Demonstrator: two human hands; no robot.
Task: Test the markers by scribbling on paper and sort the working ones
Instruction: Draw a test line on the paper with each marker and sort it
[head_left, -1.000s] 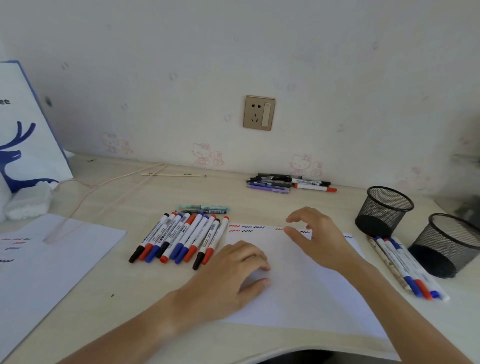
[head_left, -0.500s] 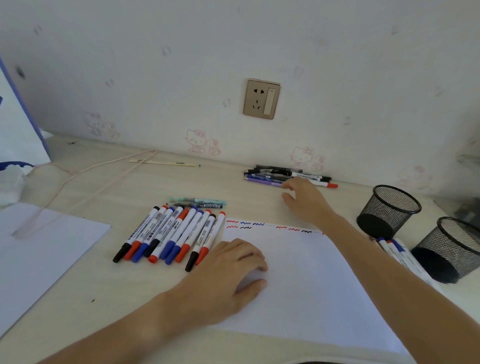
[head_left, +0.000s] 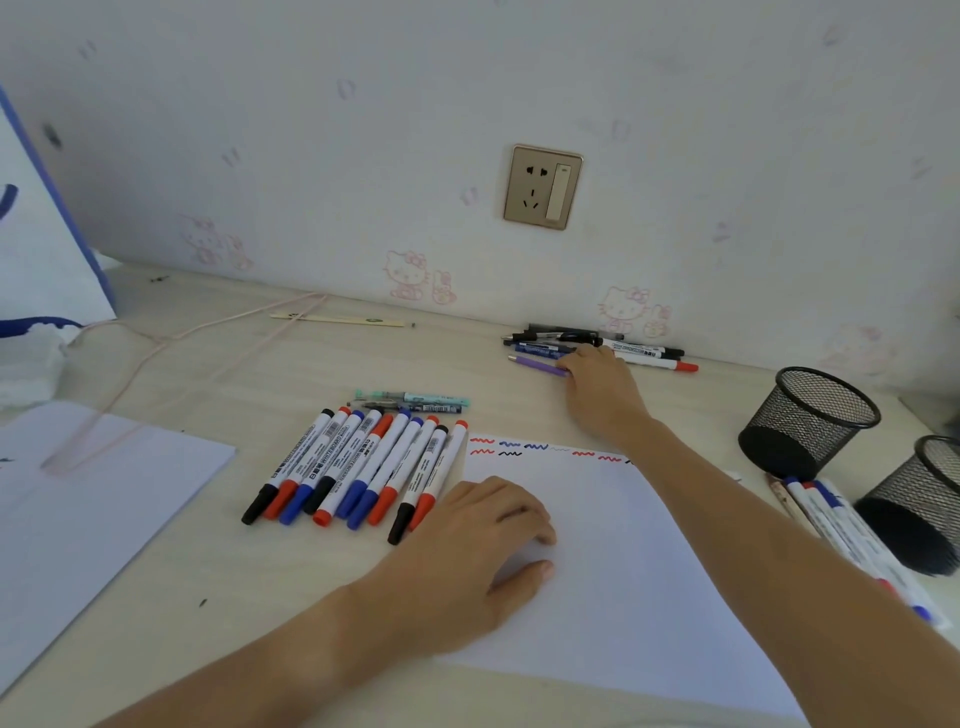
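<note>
My left hand (head_left: 467, 561) rests on the white test paper (head_left: 623, 571), fingers loosely bent, holding nothing. Red, blue and black scribbles (head_left: 519, 449) run along the paper's top edge. A row of several whiteboard markers (head_left: 358, 467) with red, blue and black caps lies just left of the paper. My right hand (head_left: 600, 387) reaches to the pile of pens (head_left: 639, 351) by the wall, and its thumb and fingers curl over the right end of a purple pen (head_left: 537, 365).
Two black mesh cups (head_left: 810, 415) (head_left: 930, 509) stand at the right, with several markers (head_left: 841, 530) lying in front of them. Two teal pens (head_left: 415, 402) lie above the marker row. Another sheet (head_left: 78, 509) and a white bag (head_left: 47, 249) sit left. A pink cord (head_left: 156, 353) crosses the desk.
My right hand left the paper's top edge and moved back to the pen pile by the wall, closing over the purple pen. My left hand stayed on the paper.
</note>
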